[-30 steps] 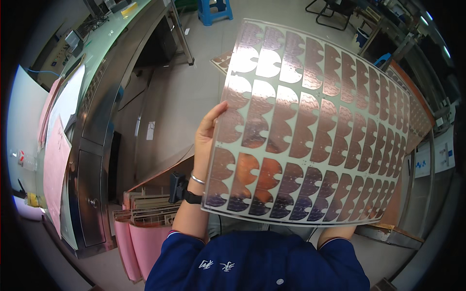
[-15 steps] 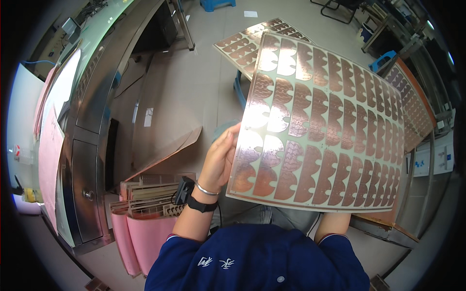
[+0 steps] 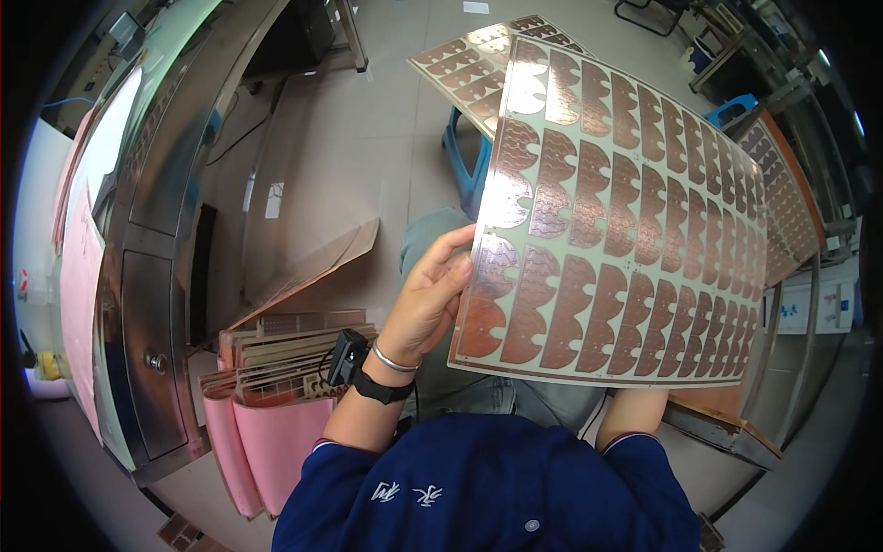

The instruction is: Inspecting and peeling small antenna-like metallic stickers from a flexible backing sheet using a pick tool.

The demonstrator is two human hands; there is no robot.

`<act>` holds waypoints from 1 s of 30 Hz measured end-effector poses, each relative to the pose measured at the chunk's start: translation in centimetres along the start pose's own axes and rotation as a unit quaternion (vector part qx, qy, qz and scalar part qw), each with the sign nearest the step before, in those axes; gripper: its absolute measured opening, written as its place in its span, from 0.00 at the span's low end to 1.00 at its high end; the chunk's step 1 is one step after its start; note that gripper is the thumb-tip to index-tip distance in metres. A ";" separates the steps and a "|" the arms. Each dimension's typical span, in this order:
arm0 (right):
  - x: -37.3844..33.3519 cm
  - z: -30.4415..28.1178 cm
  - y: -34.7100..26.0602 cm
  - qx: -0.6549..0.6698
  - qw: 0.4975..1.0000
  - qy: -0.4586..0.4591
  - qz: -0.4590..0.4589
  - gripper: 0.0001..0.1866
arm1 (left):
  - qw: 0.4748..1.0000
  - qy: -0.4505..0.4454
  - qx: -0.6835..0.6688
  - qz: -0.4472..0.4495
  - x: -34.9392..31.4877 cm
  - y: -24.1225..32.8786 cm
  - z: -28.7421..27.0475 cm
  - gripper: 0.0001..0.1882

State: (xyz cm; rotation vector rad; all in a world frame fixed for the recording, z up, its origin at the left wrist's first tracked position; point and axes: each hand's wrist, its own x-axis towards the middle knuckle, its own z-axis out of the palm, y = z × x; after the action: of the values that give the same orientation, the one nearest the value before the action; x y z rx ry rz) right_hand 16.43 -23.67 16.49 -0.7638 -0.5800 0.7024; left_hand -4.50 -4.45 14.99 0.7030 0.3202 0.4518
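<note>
A large circuit board panel [image 3: 635, 202], pale green with rows of copper half-round shapes, is held up tilted in front of me. My left hand [image 3: 434, 299] grips its left edge, thumb on the near face and fingers reaching behind. A silver bangle and a black wristband with a small black device are on that wrist. My right forearm [image 3: 635, 411] goes up behind the panel's lower edge, and the panel hides my right hand. Beyond the held panel lies a similar panel [image 3: 460, 64], partly covered by it, above a blue stool [image 3: 466, 166].
Several panels [image 3: 294, 331] stand upright by my left with pink sheets [image 3: 280, 451] hanging over their near side. A metal cabinet [image 3: 152, 313] runs along the left. More panels [image 3: 782, 193] lean on a rack at the right, near another blue stool [image 3: 733, 109].
The held panel has shifted slightly right and turned a little, and my left hand has moved right with it. More of the blue stool behind the panel shows.
</note>
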 end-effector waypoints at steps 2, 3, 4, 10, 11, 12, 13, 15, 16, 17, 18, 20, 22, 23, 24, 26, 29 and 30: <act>0.1 0.1 0.0 0.001 1.000 -0.002 0.003 0.22 | 1.000 -0.002 0.007 0.000 0.1 0.0 -0.1 0.23; 0.2 0.1 0.0 0.002 1.000 -0.001 0.003 0.22 | 1.000 -0.002 0.006 -0.001 0.1 0.0 0.0 0.23; 0.4 0.0 0.0 0.002 1.000 -0.002 0.005 0.22 | 1.000 -0.002 0.008 0.003 0.2 0.0 0.1 0.23; 0.5 -0.1 0.0 0.006 1.000 0.000 0.008 0.22 | 1.000 0.005 0.017 0.007 0.2 -0.7 -0.5 0.23; 0.5 -0.2 -0.2 0.007 1.000 0.002 0.007 0.22 | 1.000 0.016 0.017 0.009 0.3 -1.0 -0.6 0.22; 0.5 -0.3 -0.3 0.006 1.000 0.004 0.007 0.22 | 1.000 0.009 0.015 0.006 0.4 -1.1 -0.6 0.22; 0.5 -0.4 -0.4 0.007 1.000 0.006 0.007 0.22 | 1.000 0.029 0.001 -0.006 0.5 -1.2 -0.8 0.22; 0.8 -0.5 -0.4 0.012 1.000 0.005 0.009 0.22 | 0.996 0.074 0.021 -0.033 0.6 -1.5 -2.5 0.19; 0.7 -0.6 -0.5 0.012 1.000 0.009 0.007 0.22 | 0.997 0.064 0.019 -0.039 0.7 -1.6 -2.5 0.19; 0.7 -0.8 -0.7 0.012 1.000 0.011 0.006 0.22 | 0.994 0.100 0.017 -0.037 0.8 -1.8 -2.3 0.17; 0.8 -0.9 -1.0 0.015 1.000 0.012 0.005 0.22 | 0.990 0.137 0.016 -0.034 0.6 -1.8 -2.4 0.15; 0.9 -1.5 -1.5 0.020 1.000 0.016 0.002 0.23 | 0.986 0.162 0.039 -0.015 0.7 -2.4 -4.9 0.13; 1.1 -2.3 -2.2 0.028 0.999 0.022 -0.003 0.23 | 0.979 0.194 0.062 0.009 0.4 -1.9 -6.1 0.13; 1.3 -3.3 -3.3 0.034 0.999 0.029 -0.012 0.23 | 0.975 0.209 0.076 0.008 0.6 -1.5 -6.3 0.13; 1.4 -4.5 -4.4 0.037 0.998 0.036 -0.021 0.23 | 0.970 0.224 0.091 0.008 0.7 -1.0 -6.4 0.14; 1.9 -6.8 -6.6 0.045 0.999 0.018 -0.019 0.23 | 0.958 0.247 0.139 0.044 0.5 -0.3 -7.8 0.13; 2.1 -8.8 -8.9 0.042 0.999 -0.015 0.001 0.23 | 0.956 0.235 0.168 0.056 -0.2 0.8 -9.4 0.14; 2.1 -8.6 -8.8 0.042 0.983 0.157 -0.088 0.23 | 0.948 0.253 0.181 0.063 -0.1 0.9 -10.0 0.14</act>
State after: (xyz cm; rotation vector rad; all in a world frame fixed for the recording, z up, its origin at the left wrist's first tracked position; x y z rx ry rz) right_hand 26.83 -30.25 18.68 -0.7166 -0.3233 0.4293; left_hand -9.14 1.54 8.35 0.9664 0.8612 0.7065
